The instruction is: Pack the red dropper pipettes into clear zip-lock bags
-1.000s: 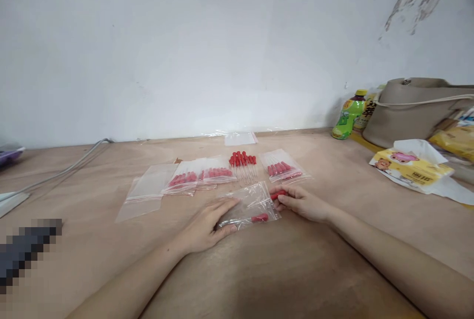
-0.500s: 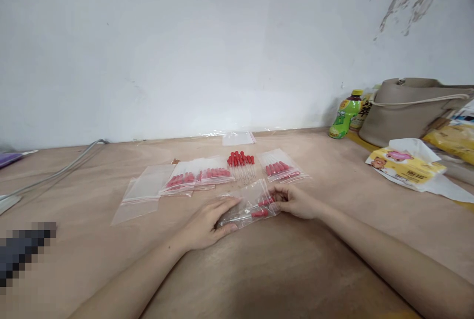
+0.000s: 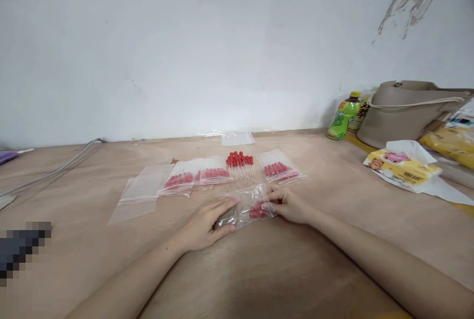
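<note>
Fingers of the left hand (image 3: 205, 222) lie flat, pinning the near-centre clear zip bag (image 3: 244, 205) to the desk (image 3: 281, 269), while the right hand (image 3: 291, 204) pinches its mouth; the thin, slippery film and likely fragile red-bulbed droppers (image 3: 257, 210) favour gripping the stiffer zip edge.

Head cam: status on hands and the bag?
Left hand flat on clear zip bag, pinning it. Right hand at the bag's mouth, red-capped droppers inside. Loose droppers and filled bags just beyond.
</note>
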